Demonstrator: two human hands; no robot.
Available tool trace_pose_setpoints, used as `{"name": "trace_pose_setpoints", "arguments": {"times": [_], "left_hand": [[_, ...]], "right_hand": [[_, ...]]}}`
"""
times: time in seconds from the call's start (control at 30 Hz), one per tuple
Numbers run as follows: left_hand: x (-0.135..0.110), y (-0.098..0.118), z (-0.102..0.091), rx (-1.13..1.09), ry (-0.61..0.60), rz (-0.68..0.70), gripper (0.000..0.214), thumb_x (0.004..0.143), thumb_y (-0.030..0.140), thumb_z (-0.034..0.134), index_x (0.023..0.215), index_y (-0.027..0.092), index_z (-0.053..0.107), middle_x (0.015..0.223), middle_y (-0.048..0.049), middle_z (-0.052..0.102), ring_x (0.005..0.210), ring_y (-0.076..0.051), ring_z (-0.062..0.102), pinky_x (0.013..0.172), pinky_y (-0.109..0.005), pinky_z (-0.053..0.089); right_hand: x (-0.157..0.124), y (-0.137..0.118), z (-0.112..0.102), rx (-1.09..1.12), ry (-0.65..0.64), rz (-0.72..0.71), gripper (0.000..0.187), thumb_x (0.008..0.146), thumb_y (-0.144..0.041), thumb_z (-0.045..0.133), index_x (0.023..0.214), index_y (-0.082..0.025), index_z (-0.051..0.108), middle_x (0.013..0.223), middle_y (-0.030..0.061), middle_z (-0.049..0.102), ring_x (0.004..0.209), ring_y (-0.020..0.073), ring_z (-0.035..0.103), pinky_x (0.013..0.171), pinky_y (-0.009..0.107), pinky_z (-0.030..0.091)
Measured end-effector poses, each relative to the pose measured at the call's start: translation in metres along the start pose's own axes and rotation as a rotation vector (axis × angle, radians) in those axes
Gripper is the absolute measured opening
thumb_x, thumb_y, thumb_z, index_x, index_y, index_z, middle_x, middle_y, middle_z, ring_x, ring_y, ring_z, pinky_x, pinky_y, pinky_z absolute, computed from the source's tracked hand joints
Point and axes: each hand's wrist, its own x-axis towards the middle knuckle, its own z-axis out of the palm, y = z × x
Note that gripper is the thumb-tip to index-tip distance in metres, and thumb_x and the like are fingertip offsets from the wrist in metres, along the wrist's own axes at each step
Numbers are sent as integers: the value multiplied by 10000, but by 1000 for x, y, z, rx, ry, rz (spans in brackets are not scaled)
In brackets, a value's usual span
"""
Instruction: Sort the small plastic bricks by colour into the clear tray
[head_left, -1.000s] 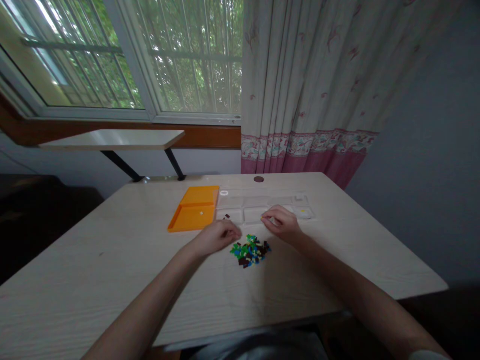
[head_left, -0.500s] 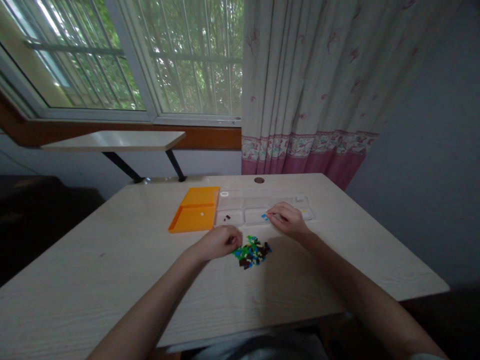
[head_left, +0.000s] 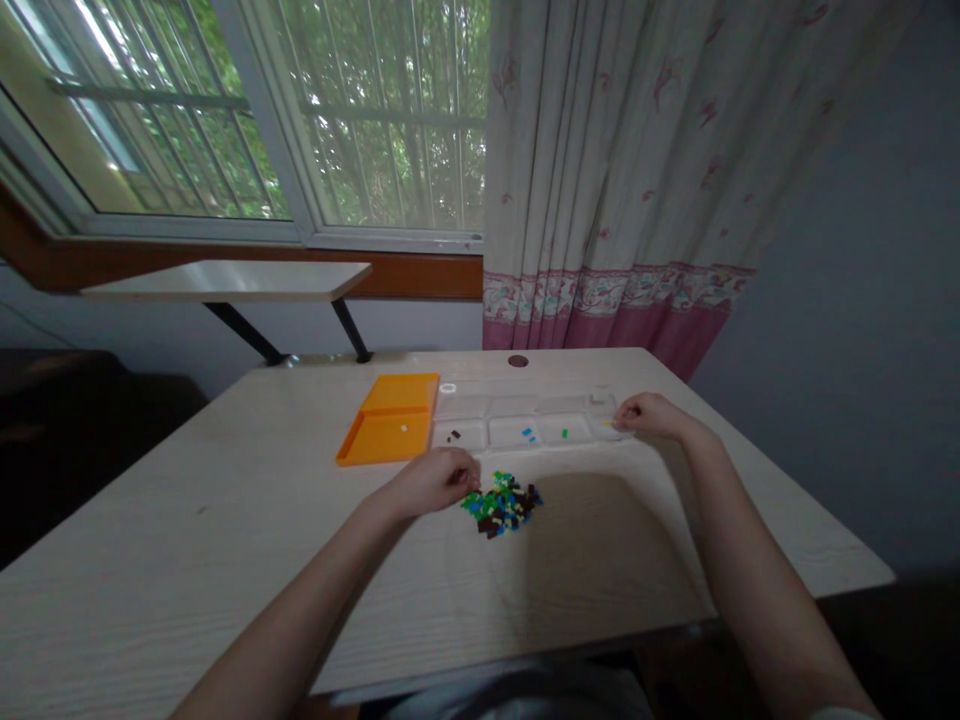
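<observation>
A mixed pile of small building bricks (head_left: 501, 508), green, blue, dark brown and pale yellow, lies on the table. At the pile's left edge rests my left hand (head_left: 435, 482), fingers curled together; anything in them is hidden. My right hand (head_left: 656, 415) is pinched at the right end of a clear compartment tray (head_left: 487, 434), beside a small yellow piece (head_left: 607, 423). What that pinch holds, if anything, is too small to make out. Separate front compartments hold dark brown bricks (head_left: 455, 435), blue bricks (head_left: 528, 434) and a green brick (head_left: 565, 433).
An open orange case (head_left: 386, 437) lies left of the tray, with a small white piece (head_left: 404, 428) inside. A raised shelf (head_left: 240, 280) on black legs stands at the back left. Behind the table (head_left: 247, 520) are a window and a curtain (head_left: 615, 180).
My right hand has moved right, from the blue bricks' compartment to the tray's right end, uncovering the green brick. My left hand has shifted very slightly left beside the pile.
</observation>
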Motion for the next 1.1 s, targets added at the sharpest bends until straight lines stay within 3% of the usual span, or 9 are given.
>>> {"name": "trace_pose_setpoints", "arguments": {"times": [0.17,0.3,0.5,0.7,0.87,1.1], "left_hand": [[0,-1,1,-2,12,3,158,752,183,487,751,158,643,667,-15,605,609,-108,523,566,-181,373],[0,0,1,-11,21,2,169,758,182,477,741,152,643,652,-14,599,603,-107,520,561,-180,373],[0,1,0,-24,2,8,156,740,166,491,755,154,646,653,-11,601,599,-103,516,553,-175,364],[1,1,3,20,37,-23,161,734,145,478,747,169,636,658,-6,602,604,-109,523,550,-179,357],[2,2,4,59,79,-52,167,758,161,465,759,170,632,708,-25,614,664,-129,547,597,-196,383],[0,0,-1,76,44,38,173,752,153,474,822,170,631,729,-33,601,691,-132,532,624,-200,387]], "right_hand": [[0,6,3,32,-5,62,180,668,-259,566,697,-139,696,601,28,628,562,125,532,525,216,359],[-2,-1,-3,10,38,-2,202,698,-281,545,711,-136,684,590,24,609,547,123,512,508,217,337],[-3,-61,10,-86,217,-227,200,774,-274,493,813,-166,657,607,12,607,521,110,497,509,208,303],[-12,-123,53,-162,206,-498,165,813,-259,492,856,-210,644,695,8,652,616,126,567,560,208,331],[-18,-141,74,-178,151,-560,134,819,-284,509,860,-243,630,761,-7,674,666,129,600,592,213,363],[-22,-146,83,-161,134,-615,120,809,-276,529,863,-239,629,801,0,679,721,129,611,618,207,381]]}}
